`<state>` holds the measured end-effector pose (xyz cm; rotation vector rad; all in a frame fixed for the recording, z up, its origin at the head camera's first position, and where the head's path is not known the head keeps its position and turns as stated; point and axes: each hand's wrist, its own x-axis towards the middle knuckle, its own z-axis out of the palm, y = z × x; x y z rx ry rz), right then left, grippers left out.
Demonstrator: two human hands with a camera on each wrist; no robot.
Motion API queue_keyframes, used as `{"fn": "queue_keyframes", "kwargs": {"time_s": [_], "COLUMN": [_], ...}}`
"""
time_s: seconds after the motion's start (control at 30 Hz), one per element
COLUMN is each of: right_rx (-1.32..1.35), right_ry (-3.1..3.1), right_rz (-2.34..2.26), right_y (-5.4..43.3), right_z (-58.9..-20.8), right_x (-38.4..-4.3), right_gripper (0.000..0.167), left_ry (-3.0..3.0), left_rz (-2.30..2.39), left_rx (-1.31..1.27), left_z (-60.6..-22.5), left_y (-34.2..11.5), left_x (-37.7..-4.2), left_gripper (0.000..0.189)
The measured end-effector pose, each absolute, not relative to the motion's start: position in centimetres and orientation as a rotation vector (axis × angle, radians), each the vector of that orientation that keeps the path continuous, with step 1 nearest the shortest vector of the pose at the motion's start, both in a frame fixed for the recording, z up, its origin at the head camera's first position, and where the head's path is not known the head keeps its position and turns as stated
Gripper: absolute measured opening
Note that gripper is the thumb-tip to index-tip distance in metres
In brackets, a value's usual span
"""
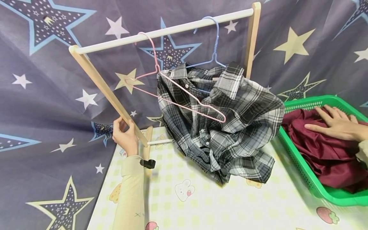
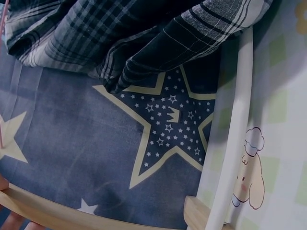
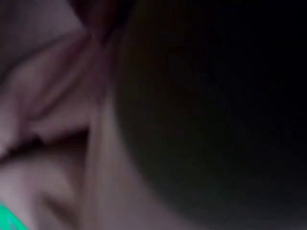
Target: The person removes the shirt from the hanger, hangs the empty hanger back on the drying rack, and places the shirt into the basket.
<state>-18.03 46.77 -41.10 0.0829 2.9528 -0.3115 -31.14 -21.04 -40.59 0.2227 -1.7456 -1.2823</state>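
My left hand (image 1: 126, 137) grips the left wooden post (image 1: 106, 91) of a clothes rack, low on the post. In the left wrist view, only a few fingers (image 2: 14, 221) show around that wood at the lower left corner. At the right, my right hand (image 1: 339, 124) rests on a crumpled maroon cloth (image 1: 316, 153) in a green basket (image 1: 296, 156), fingers spread. A plaid shirt (image 1: 244, 108) hangs from the rack on a blue hanger (image 1: 215, 44). An unused pink hanger (image 1: 175, 103) hangs in front of it. Dark blur fills most of the right wrist view.
The rack's white top bar (image 1: 169, 30) runs between two wooden posts, and a lower white bar (image 2: 237, 129) sits near the table. A patterned tablecloth (image 1: 166, 204) covers the table. Behind stands a dark star-print curtain (image 1: 51, 121).
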Motion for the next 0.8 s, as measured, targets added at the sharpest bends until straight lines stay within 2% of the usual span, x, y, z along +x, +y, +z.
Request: {"fn": "queue_keyframes", "kwargs": {"time_s": [0.1,0.27,0.37,0.47,0.8], "right_rx": [0.035,-0.125,-0.149,-0.141,-0.07], "right_ry": [2.924,2.879,2.851,2.86,3.028], "right_rz": [-0.296,-0.314,-0.338,-0.33,-0.398], "right_y": [46.4,46.1,46.3,46.3,44.3], "right_z": [-42.4,-45.5,-46.2,-45.4,-38.9], "right_x": [-18.6,-19.2,-19.2,-19.2,-19.5], "right_gripper": [0.1,0.088,0.084,0.086,0.083], "left_ry": [-1.753,-1.779,-1.778,-1.769,-1.771], "left_rz": [-1.271,-1.24,-1.236,-1.234,-1.253], "left_rx": [0.218,0.199,0.196,0.188,0.2], "left_z": [-40.7,-40.7,-40.6,-40.6,-40.6], "left_y": [-21.2,-21.5,-21.5,-21.5,-21.2], "left_x": [-31.3,-31.2,-31.1,-31.0,-31.1], "left_gripper": [0.024,0.023,0.023,0.023,0.024]}}
